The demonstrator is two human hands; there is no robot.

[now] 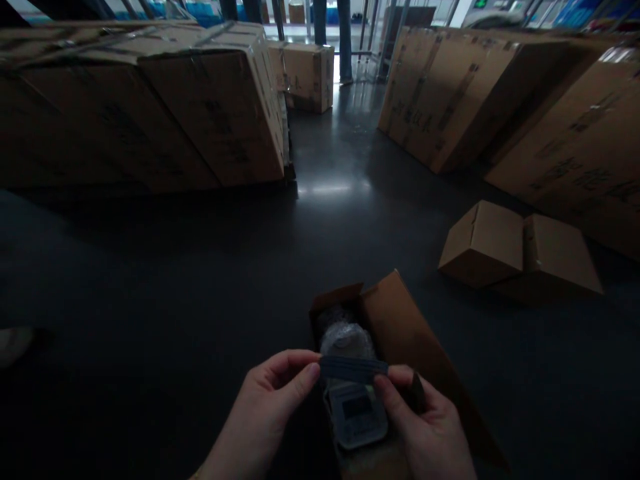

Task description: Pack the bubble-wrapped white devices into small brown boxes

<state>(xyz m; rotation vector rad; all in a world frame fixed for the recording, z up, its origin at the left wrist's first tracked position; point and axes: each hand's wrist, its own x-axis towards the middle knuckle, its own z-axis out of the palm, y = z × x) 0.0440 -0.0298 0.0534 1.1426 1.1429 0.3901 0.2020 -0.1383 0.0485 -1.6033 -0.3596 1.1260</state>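
My left hand (273, 400) and my right hand (425, 423) each pinch one end of a thin grey-blue strip (354, 369), held flat between them. Right under the strip lies an open, narrow cardboard box (410, 333). Inside it I see a white device with a dark screen (357, 413) and, further in, something wrapped in bubble wrap (345, 337). My right hand also rests against the box's flap. The scene is dim.
Dark floor all round. Two small closed cartons (520, 250) lie on the right. Large stacked cartons stand at the left (150, 107) and the right (525, 100), with an aisle between them. A person's legs (333, 33) stand at the far end.
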